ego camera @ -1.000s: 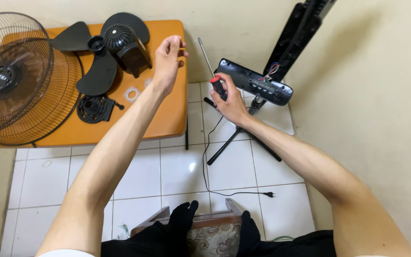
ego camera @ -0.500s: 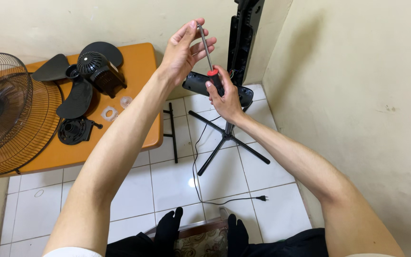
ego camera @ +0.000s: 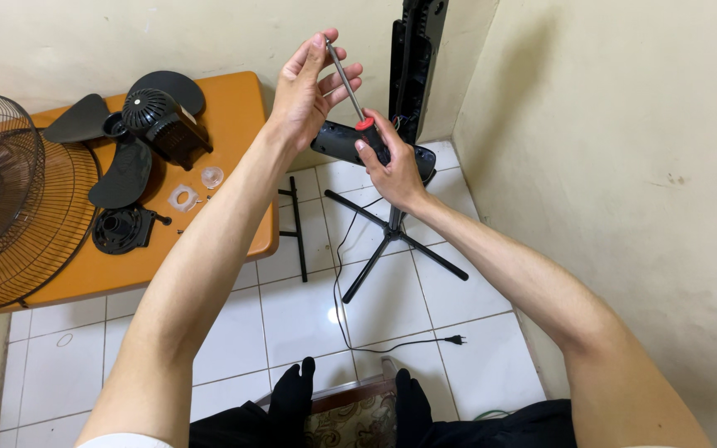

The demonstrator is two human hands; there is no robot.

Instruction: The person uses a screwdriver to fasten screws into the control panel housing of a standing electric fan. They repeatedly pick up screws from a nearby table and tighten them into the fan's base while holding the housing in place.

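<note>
My right hand (ego camera: 390, 166) grips the red and black handle of a screwdriver (ego camera: 350, 93) whose metal shaft points up and to the left. My left hand (ego camera: 307, 90) is raised beside it, fingertips pinching the tip of the shaft. Just behind my right hand is the black control panel housing (ego camera: 334, 141) of a fan stand, with coloured wires showing. Its cross-shaped base (ego camera: 392, 241) stands on the white tiled floor.
An orange table (ego camera: 234, 149) on the left carries a black fan blade (ego camera: 118, 166), the motor housing (ego camera: 163, 120), wire guards (ego camera: 10, 216), a round black part (ego camera: 122, 228) and small clear pieces. A black panel (ego camera: 412, 50) leans in the corner. A power cord (ego camera: 400, 344) lies on the floor.
My left hand came from above the table over to the screwdriver and took hold of the shaft's tip. The view swung right, and the screwdriver rose slightly.
</note>
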